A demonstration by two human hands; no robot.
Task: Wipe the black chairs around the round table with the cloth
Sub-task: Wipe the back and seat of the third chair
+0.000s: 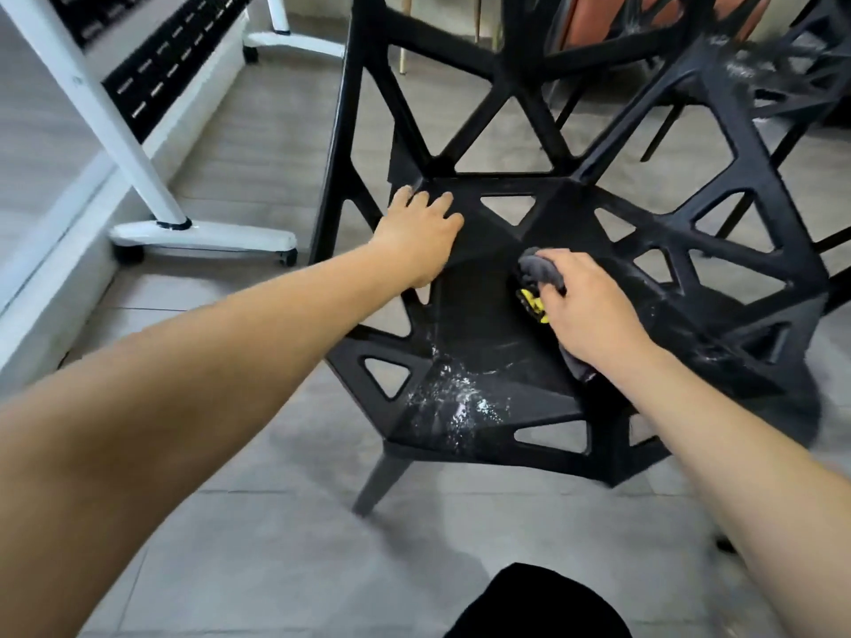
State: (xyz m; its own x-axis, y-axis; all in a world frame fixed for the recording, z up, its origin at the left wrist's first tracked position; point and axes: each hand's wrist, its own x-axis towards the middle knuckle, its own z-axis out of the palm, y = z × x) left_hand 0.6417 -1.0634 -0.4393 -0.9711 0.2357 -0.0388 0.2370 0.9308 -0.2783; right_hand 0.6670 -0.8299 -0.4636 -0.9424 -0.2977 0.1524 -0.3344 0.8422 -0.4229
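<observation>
A black chair (483,324) with triangular cut-outs fills the middle of the head view, its seat facing me. White dusty spots (453,400) speckle the seat's front left part. My left hand (421,237) lies flat on the seat's back left corner, fingers spread. My right hand (582,310) grips a bunched grey cloth (541,271) with a yellow patch and presses it on the middle of the seat. A tail of the cloth hangs out under my wrist.
A second black chair (773,80) stands at the back right, close to the first. A white table frame on castors (202,234) sits on the grey tiled floor at the left, next to a white wall base. Orange furniture shows at the top.
</observation>
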